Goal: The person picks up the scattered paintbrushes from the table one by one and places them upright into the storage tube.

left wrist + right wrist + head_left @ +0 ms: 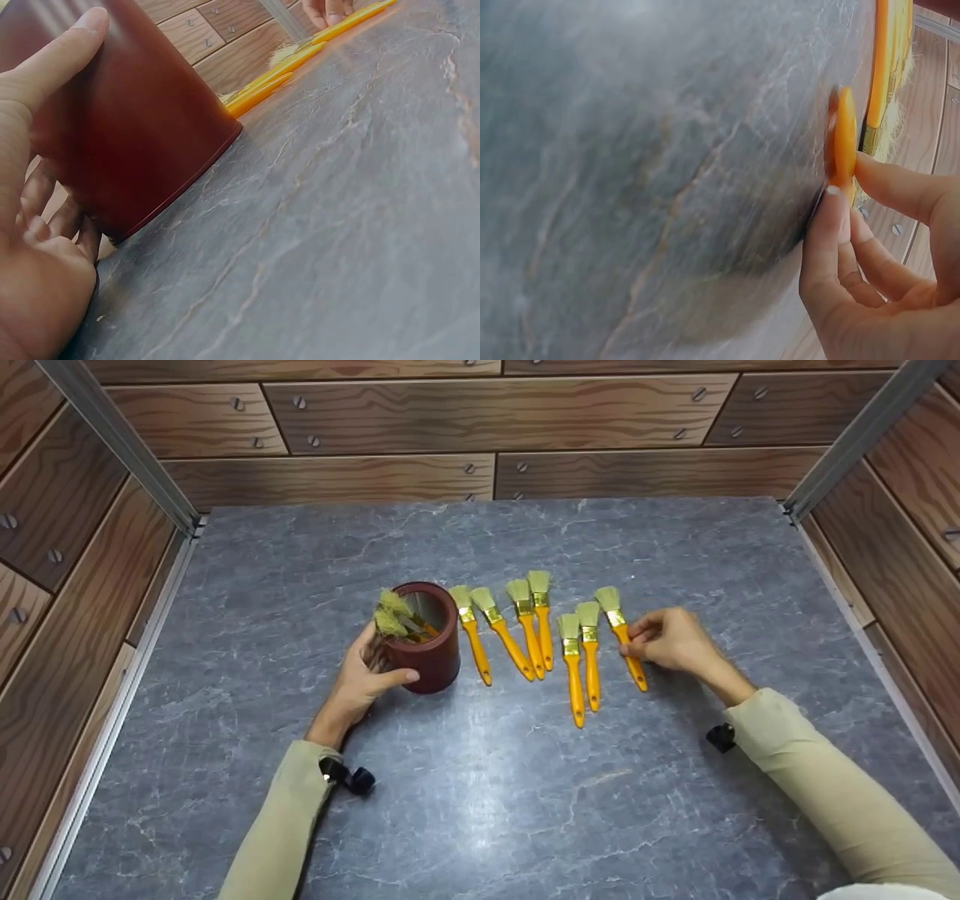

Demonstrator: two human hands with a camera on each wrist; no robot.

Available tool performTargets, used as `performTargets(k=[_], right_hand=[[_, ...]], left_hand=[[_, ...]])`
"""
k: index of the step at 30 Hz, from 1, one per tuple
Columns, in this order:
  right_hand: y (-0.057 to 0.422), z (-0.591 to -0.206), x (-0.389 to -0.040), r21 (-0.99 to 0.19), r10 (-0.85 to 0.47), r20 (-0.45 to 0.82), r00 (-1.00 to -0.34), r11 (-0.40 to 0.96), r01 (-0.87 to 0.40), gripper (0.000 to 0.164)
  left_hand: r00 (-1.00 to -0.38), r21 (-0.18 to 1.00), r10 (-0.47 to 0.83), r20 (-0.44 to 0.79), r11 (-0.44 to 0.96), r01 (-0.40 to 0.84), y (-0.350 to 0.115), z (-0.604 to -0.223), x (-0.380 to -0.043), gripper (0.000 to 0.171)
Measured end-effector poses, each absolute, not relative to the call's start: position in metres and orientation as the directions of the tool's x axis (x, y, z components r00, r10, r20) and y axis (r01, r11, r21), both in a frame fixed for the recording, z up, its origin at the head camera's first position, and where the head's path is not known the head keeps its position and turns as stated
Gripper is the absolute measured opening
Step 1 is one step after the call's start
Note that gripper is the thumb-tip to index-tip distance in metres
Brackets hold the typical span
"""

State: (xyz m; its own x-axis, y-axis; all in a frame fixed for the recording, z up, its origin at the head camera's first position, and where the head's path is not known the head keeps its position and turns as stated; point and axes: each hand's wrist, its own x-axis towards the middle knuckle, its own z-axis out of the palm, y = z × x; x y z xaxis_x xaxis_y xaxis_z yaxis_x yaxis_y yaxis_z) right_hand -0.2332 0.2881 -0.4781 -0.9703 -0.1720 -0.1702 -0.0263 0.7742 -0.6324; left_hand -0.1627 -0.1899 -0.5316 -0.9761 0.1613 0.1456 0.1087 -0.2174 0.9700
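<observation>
Probably light and stiff, rightmost brush on grey table, pinched at smooth orange handle by right hand; left hand wrapped round cup.

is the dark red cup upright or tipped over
Upright: the dark red cylindrical cup stands on its base, mouth up, brushes inside, the left hand gripping its side.
</observation>
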Motion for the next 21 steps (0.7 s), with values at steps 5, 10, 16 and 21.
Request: performTargets(k=[5, 10, 16, 21], right_hand=[[0.2876, -0.4774, -0.2341, -0.62, -0.158, -0.184, -0.97, 0.785, -0.01, 0.035], [0.2867, -0.4761, -0.2344, -0.615, -0.143, -0.22, -0.965, 0.788, 0.024, 0.038], [0.2854, -0.476, -0.2352, -0.617, -0.13, -0.257, -0.958, 0.785, 0.059, 0.041], [0.2868, -0.4716, -0.2354, -0.652, -0.137, -0.274, -0.952, 0.754, 0.079, 0.04]], left_hand=[[-0.978, 0.973, 0.162, 0.135, -0.209, 0.1, -0.1902, -0.5313, -0.1629, 0.108], [-0.98, 0.973, 0.155, 0.127, -0.21, 0.093, -0.1901, -0.532, -0.1637, 0.109], [-0.979, 0.974, 0.157, 0.13, -0.206, 0.096, -0.1899, -0.5337, -0.1645, 0.108], [-0.979, 0.971, 0.155, 0.134, -0.217, 0.098, -0.1902, -0.5332, -0.1644, 0.108]])
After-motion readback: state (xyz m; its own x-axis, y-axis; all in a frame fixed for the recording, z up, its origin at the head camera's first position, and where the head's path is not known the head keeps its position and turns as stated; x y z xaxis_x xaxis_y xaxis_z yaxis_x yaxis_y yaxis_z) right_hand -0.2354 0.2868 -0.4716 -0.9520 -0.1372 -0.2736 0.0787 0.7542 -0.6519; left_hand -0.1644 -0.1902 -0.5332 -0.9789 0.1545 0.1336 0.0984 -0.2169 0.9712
